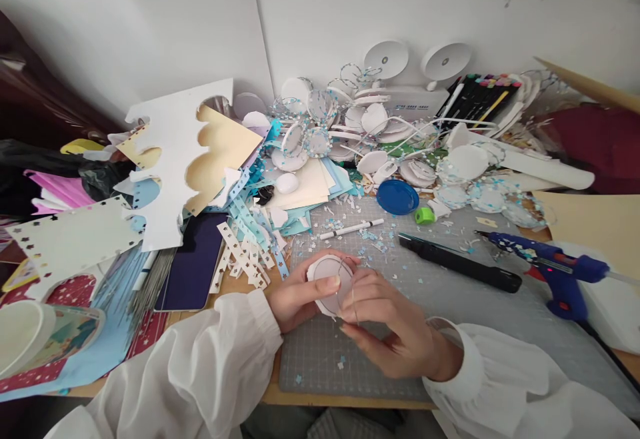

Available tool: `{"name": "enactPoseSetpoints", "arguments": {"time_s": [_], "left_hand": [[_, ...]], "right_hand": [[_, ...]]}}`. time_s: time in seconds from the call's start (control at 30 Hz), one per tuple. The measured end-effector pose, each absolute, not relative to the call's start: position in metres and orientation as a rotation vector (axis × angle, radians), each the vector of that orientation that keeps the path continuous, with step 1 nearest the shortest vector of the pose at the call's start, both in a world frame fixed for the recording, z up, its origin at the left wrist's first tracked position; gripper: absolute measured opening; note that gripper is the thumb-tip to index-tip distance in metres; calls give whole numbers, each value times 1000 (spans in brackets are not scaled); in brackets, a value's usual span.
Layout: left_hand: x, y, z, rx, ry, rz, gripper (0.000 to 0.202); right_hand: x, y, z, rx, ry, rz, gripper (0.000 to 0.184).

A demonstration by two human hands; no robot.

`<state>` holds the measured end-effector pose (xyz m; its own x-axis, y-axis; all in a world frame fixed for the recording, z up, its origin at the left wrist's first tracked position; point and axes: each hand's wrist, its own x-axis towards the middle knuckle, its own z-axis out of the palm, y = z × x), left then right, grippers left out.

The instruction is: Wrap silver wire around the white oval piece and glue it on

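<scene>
My left hand (305, 292) grips a round white foam disc (327, 276), its thumb lying across the face. A thin wire (354, 296) bent in a curve runs beside the disc's right edge. Pinched fingers of my right hand (383, 319) hold this wire against the disc. Both hands are over the grey cutting mat (320, 366), near its front edge. Beyond them lie a white pen (351, 228), a blue round lid (397, 197) and a black stapler-like tool (457, 262).
A blue hot glue gun (555, 266) with a red light lies at the right. White discs with beaded wires (320, 109) pile up at the back. Cut foam sheet (173, 152), star-punched strips (243, 256), a dark phone-like slab (193, 266) and a tub (45, 332) are on the left.
</scene>
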<state>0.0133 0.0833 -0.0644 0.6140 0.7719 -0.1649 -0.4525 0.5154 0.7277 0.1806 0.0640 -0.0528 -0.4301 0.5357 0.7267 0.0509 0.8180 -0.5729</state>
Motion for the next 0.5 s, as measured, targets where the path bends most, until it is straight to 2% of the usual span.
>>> {"name": "enactPoseSetpoints", "arguments": {"time_s": [0.17,0.27,0.5], "left_hand": [[14,83,-67,696,453,804,47],[15,85,-67,710,419,858,45],[14,86,-68,720,398,899,45]], "right_hand": [[184,63,-48,-604,-1885,590,18],[184,63,-45,-721,-1880,486,24],[186,65,-47,-707,-1949,388,32]]}}
